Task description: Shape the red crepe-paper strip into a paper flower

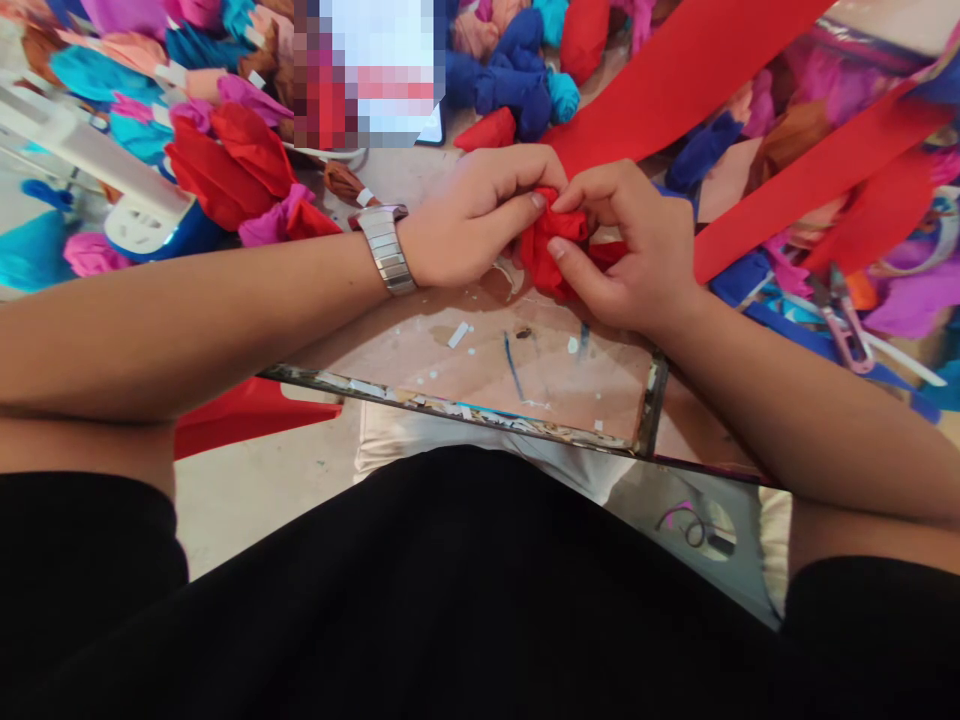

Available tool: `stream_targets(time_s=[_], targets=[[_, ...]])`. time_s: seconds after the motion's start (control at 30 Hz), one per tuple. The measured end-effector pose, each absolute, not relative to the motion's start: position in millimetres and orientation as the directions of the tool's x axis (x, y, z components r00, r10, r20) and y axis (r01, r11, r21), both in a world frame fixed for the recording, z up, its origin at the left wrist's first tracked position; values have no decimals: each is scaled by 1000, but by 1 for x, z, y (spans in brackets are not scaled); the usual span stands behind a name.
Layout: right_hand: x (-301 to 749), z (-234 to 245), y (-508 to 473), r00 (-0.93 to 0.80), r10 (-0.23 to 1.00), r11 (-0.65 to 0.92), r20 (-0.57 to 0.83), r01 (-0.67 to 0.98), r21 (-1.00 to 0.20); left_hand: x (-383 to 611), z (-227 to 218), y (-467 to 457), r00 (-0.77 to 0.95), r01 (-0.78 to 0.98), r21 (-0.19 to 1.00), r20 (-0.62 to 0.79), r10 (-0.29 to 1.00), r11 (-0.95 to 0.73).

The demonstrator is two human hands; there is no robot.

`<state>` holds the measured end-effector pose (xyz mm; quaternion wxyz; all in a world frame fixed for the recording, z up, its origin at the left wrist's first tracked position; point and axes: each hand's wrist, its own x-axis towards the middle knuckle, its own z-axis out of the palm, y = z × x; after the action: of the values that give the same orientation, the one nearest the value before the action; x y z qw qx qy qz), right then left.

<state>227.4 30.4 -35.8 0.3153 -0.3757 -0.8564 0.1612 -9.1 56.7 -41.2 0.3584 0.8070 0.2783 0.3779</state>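
Note:
Between my two hands is a bunched piece of red fabric (541, 262), folded and rolled up like a fabric flower. My left hand (480, 215), with a metal watch on its wrist, pinches the fabric from the left, its thumb pressed on the top. From the right, my right hand (637, 240) grips the same piece with thumb and curled fingers. A wide red fabric strip (675, 75) runs from behind my hands to the upper right. A second red strip (795, 190) leads off to the right. My fingers partly hide the folds.
The worn table (480, 335) has a raised edge strip and paper scraps. Rolled fabric pieces in several colours pile up behind and at both sides. A white power strip (154, 215) lies left, pink-handled scissors (846, 325) right. A phone (431, 125), partly pixelated, stands at the back.

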Motion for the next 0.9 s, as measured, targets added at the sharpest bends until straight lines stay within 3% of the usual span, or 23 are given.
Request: stream_targets(time_s=[0.13, 0.27, 0.4, 0.67, 0.9], targets=[[228, -34, 26, -464, 746, 665, 478, 548, -507, -9, -40, 55, 544, 98, 810, 442, 713, -578], [227, -30, 24, -441, 755, 652, 486, 583, -485, -8, -34, 48, 551, 108, 877, 340, 762, -469], [225, -31, 26, -457, 687, 721, 565, 529, -448, -7, -36, 47, 537, 65, 857, 403, 741, -512], [225, -36, 29, -464, 716, 688, 521, 592, -418, -7, -43, 57, 545, 156, 796, 423, 723, -584], [227, -35, 27, -467, 736, 675, 490, 548, -493, -6, -36, 51, 536, 153, 814, 408, 739, -561]])
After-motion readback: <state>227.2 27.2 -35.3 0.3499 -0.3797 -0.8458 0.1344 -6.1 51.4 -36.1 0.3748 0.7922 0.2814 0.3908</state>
